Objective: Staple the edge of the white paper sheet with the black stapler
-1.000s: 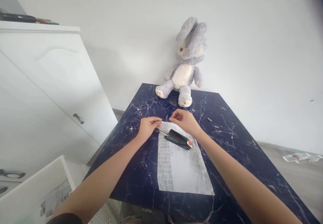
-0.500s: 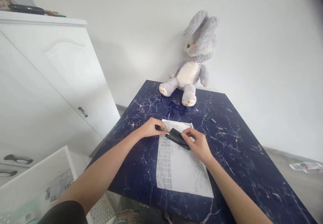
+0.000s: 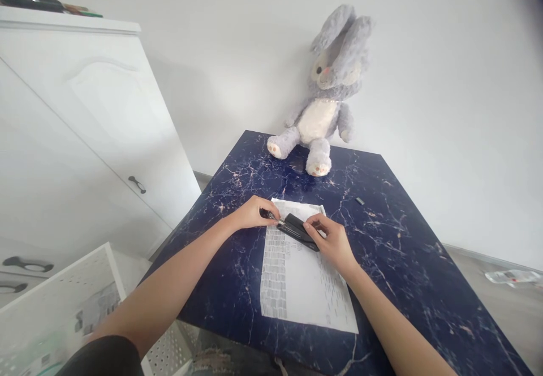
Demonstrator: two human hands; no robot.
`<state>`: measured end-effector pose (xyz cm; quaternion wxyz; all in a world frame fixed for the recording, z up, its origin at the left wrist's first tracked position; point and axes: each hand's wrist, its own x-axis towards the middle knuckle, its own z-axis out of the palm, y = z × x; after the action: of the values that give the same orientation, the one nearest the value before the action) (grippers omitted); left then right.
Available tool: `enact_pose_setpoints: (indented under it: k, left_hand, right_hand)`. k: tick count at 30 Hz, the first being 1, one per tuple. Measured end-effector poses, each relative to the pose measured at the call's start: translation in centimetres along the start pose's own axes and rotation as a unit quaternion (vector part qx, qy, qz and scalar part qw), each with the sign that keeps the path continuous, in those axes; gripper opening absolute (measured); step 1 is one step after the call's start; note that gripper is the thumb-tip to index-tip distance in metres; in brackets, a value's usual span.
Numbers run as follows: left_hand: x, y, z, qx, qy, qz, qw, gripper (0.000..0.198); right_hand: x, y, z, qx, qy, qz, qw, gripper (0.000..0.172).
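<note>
A black stapler (image 3: 299, 232) lies slantwise above a printed sheet of paper (image 3: 311, 291), between my two hands. My left hand (image 3: 258, 213) pinches a black end piece at the stapler's left end, and a thin metal part shows between that piece and the body. My right hand (image 3: 331, 237) is closed on the right end of the body, thumb on the near side. My fingers partly hide both ends. Beyond my right hand, a small dark grey strip (image 3: 360, 201) rests on the dark blue marbled table (image 3: 407, 263); I cannot tell its kind.
A grey plush rabbit (image 3: 320, 113) sits at the table's far edge against the wall. To the left stand a white cabinet (image 3: 97, 127) and a white perforated basket (image 3: 112, 268) with things inside. A clear plastic package (image 3: 513, 277) is on the floor at right.
The view has shifted slightly. Both hands keep the same hold on the stapler, and nothing else has visibly moved.
</note>
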<state>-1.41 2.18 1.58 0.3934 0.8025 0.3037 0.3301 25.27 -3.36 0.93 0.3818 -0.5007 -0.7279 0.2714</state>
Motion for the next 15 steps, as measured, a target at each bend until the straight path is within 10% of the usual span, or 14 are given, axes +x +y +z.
enact_pose_setpoints:
  k: [9,15]
  left_hand:
    - [-0.7,-1.2,-2.3,-0.020,-0.019,-0.034,0.999,0.016]
    - [-0.3,-0.3,-0.1,0.006,0.032,-0.010,0.999,0.028]
  right_hand:
    - [-0.1,-0.4,0.0,-0.027,-0.065,-0.027,0.997,0.027]
    - [-0.4,-1.3,0.5,0.013,-0.083,-0.053,0.995,0.022]
